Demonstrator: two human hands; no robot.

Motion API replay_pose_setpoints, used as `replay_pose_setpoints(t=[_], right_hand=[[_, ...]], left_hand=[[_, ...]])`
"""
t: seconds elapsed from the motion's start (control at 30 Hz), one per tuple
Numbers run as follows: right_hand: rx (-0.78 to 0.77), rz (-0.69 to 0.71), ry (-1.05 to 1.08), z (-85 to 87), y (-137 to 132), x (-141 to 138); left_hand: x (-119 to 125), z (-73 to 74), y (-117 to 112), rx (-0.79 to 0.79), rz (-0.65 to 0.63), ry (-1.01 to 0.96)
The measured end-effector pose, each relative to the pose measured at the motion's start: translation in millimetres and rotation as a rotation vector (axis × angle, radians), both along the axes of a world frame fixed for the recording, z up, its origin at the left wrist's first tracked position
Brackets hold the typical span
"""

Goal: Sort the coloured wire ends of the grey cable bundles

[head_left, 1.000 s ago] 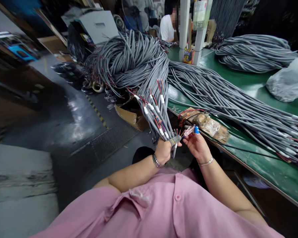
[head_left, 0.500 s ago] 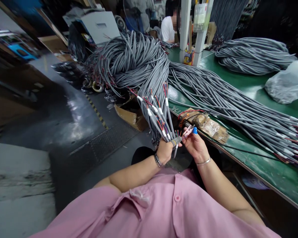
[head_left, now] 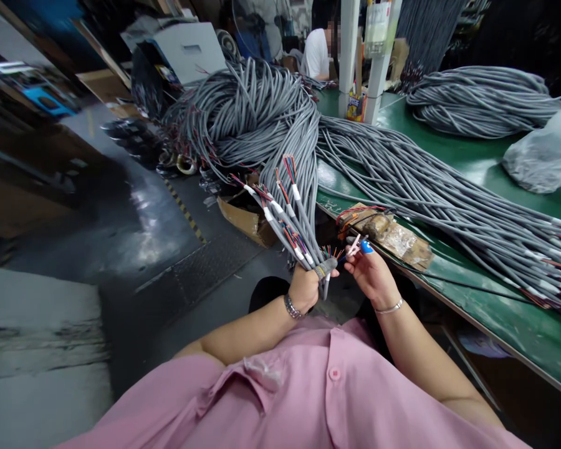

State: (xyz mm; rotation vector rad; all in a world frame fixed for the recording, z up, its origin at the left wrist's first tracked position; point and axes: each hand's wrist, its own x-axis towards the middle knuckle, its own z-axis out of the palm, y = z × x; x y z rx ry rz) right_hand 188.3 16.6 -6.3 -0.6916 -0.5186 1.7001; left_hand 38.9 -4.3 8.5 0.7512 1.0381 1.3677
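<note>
My left hand (head_left: 305,285) is closed round a bunch of grey cable ends (head_left: 293,224) that fan upward, each with white sleeves and stripped coloured wires at the tip. Its forefinger wears a grey cot. My right hand (head_left: 372,274), just to the right, pinches a thin pink strip (head_left: 354,245) between thumb and a blue-capped fingertip (head_left: 366,247), close to the coloured wire tips (head_left: 330,252) of the cable nearest it. Both hands hover in front of the green bench edge, above my lap.
A green bench (head_left: 477,312) runs right, covered by long grey cables (head_left: 430,193). A big cable heap (head_left: 247,112) hangs off its far left end. A taped brown tool (head_left: 388,234) lies near my hands. A plastic bag (head_left: 542,153) lies far right. A seated person (head_left: 315,53) works behind.
The fanned cable ends in my left hand have swung slightly left. My right hand stays beside them with the pink strip, nearly unmoved.
</note>
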Motion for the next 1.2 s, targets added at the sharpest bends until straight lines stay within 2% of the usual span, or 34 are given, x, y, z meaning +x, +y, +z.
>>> replay_pose_setpoints(t=[0.27, 0.47, 0.67, 0.87, 1.2], right_hand=[[0.058, -0.146, -0.081, -5.9, 2.1, -4.3], [-0.045, 0.009, 0.119, -12.5, 11.6, -7.0], [-0.063, -0.078, 0.177, -10.5, 14.4, -11.0], [-0.096, -0.058, 0.223, -9.5, 6.6, -11.3], [-0.085, -0.015, 0.200, -19.9, -7.0, 6.3]], left_hand=[[8.4, 5.8, 4.1, -0.040, 0.019, -0.019], [14.6, 2.3, 8.0, 0.001, 0.009, 0.002], [13.9, -4.0, 8.4, 0.019, 0.000, 0.048], [9.7, -5.4, 4.9, 0.015, -0.008, 0.062], [-6.3, -7.9, -2.4, -0.018, 0.010, 0.006]])
